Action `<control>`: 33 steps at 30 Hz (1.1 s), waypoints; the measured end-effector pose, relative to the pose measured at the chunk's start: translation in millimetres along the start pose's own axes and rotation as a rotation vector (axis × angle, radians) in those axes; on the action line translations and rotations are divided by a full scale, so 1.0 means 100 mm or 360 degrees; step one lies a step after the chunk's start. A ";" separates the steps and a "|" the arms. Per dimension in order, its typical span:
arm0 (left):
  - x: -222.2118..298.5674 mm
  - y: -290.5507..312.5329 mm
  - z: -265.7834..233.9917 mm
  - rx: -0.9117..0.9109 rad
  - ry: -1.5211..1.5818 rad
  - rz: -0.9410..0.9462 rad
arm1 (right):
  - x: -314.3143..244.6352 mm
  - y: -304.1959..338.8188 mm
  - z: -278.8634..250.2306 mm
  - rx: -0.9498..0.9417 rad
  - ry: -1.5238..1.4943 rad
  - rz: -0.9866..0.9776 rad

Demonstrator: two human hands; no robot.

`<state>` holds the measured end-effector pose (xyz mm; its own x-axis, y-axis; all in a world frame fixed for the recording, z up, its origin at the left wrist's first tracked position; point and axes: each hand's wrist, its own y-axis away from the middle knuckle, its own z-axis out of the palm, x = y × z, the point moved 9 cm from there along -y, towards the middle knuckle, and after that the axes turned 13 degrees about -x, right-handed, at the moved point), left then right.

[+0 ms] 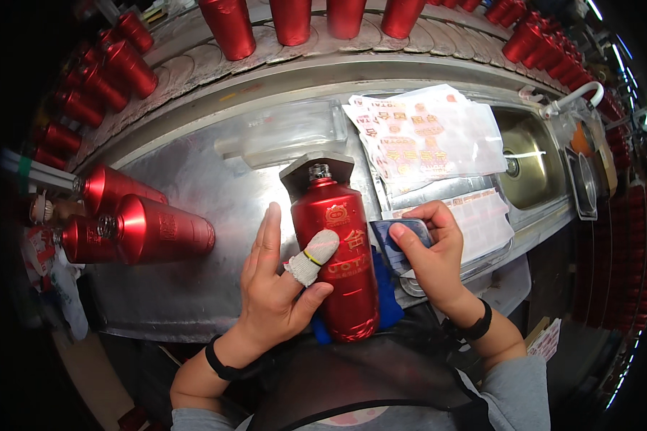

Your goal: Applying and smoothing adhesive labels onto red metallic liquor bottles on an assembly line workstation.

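Observation:
A red metallic bottle with gold lettering lies before me, its bare threaded neck pointing away. The neck end rests in a dark angled holder, and blue cloth shows beneath the body. My left hand is open along the bottle's left side. One of its fingers wears a white knitted finger cover with a yellow band and presses on the bottle's front. To the right of the bottle, my right hand pinches a flat dark-blue scraper-like piece between thumb and fingers, apart from the printing.
Printed transfer sheets are stacked at right, with more sheets nearer me. Beyond them is a steel sink with a white tap. Three red bottles lie at left. Upright red bottles line a curved conveyor behind.

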<state>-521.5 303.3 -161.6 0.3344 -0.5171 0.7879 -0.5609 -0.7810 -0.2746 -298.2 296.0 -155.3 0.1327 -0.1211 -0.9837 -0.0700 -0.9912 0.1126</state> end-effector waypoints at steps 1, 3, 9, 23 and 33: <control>0.08 -0.07 -0.02 -0.0048 -0.0143 0.0018 | 0.02 0.02 0.01 0.0015 -0.0004 -0.0003; 0.18 -0.20 -0.05 -0.0090 -0.0281 0.0040 | 0.03 0.05 0.06 -0.0025 0.0053 -0.0049; 0.35 -0.40 0.07 -0.0310 -0.0568 0.0123 | 0.08 0.08 0.08 -0.0074 0.0115 0.0020; 0.02 0.14 0.01 0.0012 -0.0163 -0.0081 | -0.12 0.05 0.10 -0.0148 -0.0046 -0.0097; -0.10 -0.07 0.25 0.0020 0.0875 -0.0324 | -0.55 -0.56 0.40 -0.0346 0.0710 -0.0446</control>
<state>-502.0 305.0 -181.6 -0.0093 -0.1014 0.9948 -0.5161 -0.8516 -0.0917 -341.1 360.2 -113.1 0.5246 0.1838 -0.8313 0.2270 -0.9713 -0.0715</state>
